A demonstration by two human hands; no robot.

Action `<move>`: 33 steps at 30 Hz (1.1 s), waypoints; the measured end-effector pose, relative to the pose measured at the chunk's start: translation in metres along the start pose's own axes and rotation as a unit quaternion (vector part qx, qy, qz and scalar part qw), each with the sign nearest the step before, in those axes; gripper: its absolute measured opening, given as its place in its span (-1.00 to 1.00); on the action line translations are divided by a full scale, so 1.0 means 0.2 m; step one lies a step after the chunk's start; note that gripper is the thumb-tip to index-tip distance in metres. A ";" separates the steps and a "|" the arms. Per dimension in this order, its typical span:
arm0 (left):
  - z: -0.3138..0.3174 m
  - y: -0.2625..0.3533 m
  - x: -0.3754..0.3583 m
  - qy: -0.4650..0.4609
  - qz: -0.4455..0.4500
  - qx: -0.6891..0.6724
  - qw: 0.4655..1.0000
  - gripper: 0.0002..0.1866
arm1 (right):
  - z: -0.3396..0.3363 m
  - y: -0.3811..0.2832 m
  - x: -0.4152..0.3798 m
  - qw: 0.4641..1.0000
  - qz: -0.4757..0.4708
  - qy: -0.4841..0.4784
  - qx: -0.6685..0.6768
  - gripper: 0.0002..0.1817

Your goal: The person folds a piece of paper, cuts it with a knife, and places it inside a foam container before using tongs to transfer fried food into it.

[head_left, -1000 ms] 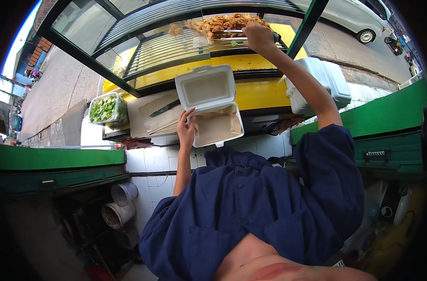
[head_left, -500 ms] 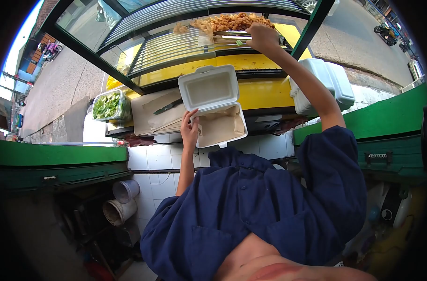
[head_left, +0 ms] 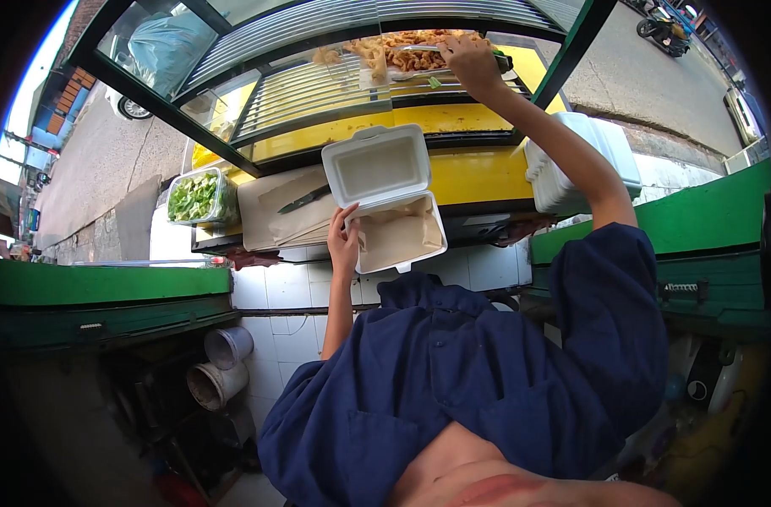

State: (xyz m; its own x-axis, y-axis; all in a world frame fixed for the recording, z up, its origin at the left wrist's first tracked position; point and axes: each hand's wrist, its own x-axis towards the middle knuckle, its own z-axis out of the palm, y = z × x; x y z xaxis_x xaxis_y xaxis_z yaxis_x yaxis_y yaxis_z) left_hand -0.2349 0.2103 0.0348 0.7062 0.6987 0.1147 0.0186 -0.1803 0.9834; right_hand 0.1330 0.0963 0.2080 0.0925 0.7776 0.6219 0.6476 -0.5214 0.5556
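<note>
My left hand (head_left: 344,243) grips the left edge of an open white foam box (head_left: 377,167) lined with brown paper, held over the counter edge. My right hand (head_left: 468,63) reaches up into the glass case and is closed on metal tongs (head_left: 419,51) that lie across a pile of fried food (head_left: 398,46) on the slatted rack. The tong tips sit among the fried pieces; whether they pinch one is hidden.
A cutting board (head_left: 271,215) with a knife (head_left: 305,198) and paper sheets lies left of the box. A tub of chopped greens (head_left: 195,196) stands further left. A stack of white foam boxes (head_left: 567,169) is at the right. Green counters flank both sides; buckets (head_left: 221,363) below.
My right hand with the tongs has shifted slightly over the fried food. The foam box in my left hand has stayed nearly still. Street traffic behind the case has changed.
</note>
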 end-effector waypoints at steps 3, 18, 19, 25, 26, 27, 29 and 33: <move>0.00 0.02 0.01 -0.005 -0.007 0.010 1.000 -0.69 | 0.07 -0.06 0.05 0.999 -0.013 0.044 -0.007 -0.84; 0.01 0.02 0.04 -0.017 -0.013 0.027 0.999 -0.69 | 0.29 -0.04 0.02 0.997 -0.020 0.035 0.068 -0.75; 0.01 0.01 0.04 -0.019 -0.010 0.029 0.999 -0.69 | 0.29 -0.04 0.03 0.997 -0.018 0.035 0.066 -0.75; 0.02 0.02 0.05 -0.022 -0.006 0.024 0.999 -0.69 | 0.40 -0.07 0.05 0.992 -0.030 -0.016 0.121 -0.54; 0.02 0.02 0.05 -0.018 -0.007 0.025 0.999 -0.69 | 0.43 -0.08 0.05 0.990 -0.024 -0.024 0.135 -0.45; 0.02 0.02 0.05 -0.017 -0.004 0.014 1.000 -0.69 | 0.41 -0.09 0.05 0.991 -0.018 -0.018 0.131 -0.45; 0.02 0.01 0.04 -0.015 0.000 -0.010 1.000 -0.69 | 0.39 -0.11 0.06 0.991 -0.021 0.001 0.129 -0.63; 0.00 0.02 0.02 -0.026 -0.005 -0.011 1.000 -0.69 | 0.38 -0.15 0.07 0.993 -0.010 -0.003 0.118 -0.70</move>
State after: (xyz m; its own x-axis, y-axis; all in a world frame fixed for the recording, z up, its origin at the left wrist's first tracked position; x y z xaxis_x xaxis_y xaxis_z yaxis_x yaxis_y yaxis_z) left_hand -0.2320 0.2120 0.0396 0.7415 0.6636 0.0987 0.0100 -0.1581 0.9874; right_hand 0.1726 0.1495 0.1568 0.0821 0.7891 0.6088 0.8082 -0.4101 0.4226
